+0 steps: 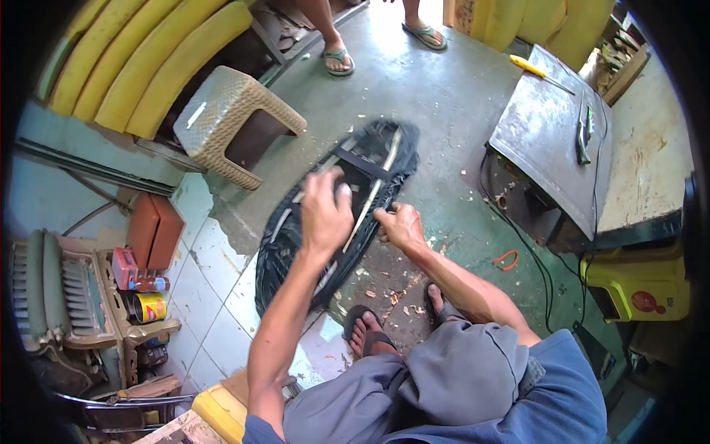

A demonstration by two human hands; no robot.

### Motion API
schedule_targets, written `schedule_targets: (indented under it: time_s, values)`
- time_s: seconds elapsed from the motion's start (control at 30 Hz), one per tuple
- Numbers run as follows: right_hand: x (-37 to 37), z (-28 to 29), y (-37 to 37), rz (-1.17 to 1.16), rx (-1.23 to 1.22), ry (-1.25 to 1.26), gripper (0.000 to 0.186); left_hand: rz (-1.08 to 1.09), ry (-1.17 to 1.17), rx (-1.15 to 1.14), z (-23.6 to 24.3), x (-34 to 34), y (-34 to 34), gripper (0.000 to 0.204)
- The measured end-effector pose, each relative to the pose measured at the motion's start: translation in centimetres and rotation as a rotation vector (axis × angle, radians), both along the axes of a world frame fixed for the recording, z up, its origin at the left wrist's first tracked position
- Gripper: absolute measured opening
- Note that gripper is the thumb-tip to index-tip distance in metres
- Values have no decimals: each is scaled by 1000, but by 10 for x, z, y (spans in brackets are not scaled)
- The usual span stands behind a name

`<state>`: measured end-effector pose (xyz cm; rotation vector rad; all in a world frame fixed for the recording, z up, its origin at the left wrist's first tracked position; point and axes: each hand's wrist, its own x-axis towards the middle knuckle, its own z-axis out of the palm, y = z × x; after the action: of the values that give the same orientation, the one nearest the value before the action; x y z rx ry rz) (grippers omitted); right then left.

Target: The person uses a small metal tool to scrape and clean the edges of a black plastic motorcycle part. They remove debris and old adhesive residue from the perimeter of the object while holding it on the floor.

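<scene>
A long black seat (pixel 347 211), apparently a motorcycle seat turned underside up, lies slantwise on the floor before my feet. Its black cover (pixel 360 248) is gathered in folds around the rim, with pale strips and a dark crossband showing on the underside. My left hand (pixel 325 214) hovers over the seat's middle, fingers apart and slightly blurred, with nothing visible in it. At the right-hand rim my right hand (pixel 401 226) is closed, thumb and fingers pinching the edge of the cover; the exact grip is partly hidden.
A woven-pattern plastic stool (pixel 237 118) stands beyond the seat's left. To the right, a low metal-topped table (pixel 551 133) bears a yellow-handled screwdriver (pixel 540 72). Black cables (pixel 529 240) trail down from it. A yellow stool (pixel 640 285) and another person's sandalled feet (pixel 339 59) are nearby.
</scene>
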<state>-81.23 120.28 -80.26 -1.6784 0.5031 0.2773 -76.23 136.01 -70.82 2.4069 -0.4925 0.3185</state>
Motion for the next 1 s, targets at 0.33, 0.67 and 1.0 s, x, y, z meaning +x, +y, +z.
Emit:
schedule_targets:
  time_s: [0.33,0.67,1.0]
  values:
    - [-33,-69,-72,237,-443,-202,38,-70,329,159,-139,-107,-13,46]
    - [50,-69,-94,792,-687,-625,33,88,421,86,-157,-87,-24,33]
    - [13,-48,-103,791,-280,-193,46,-178,401,114,-127,-137,-6,19]
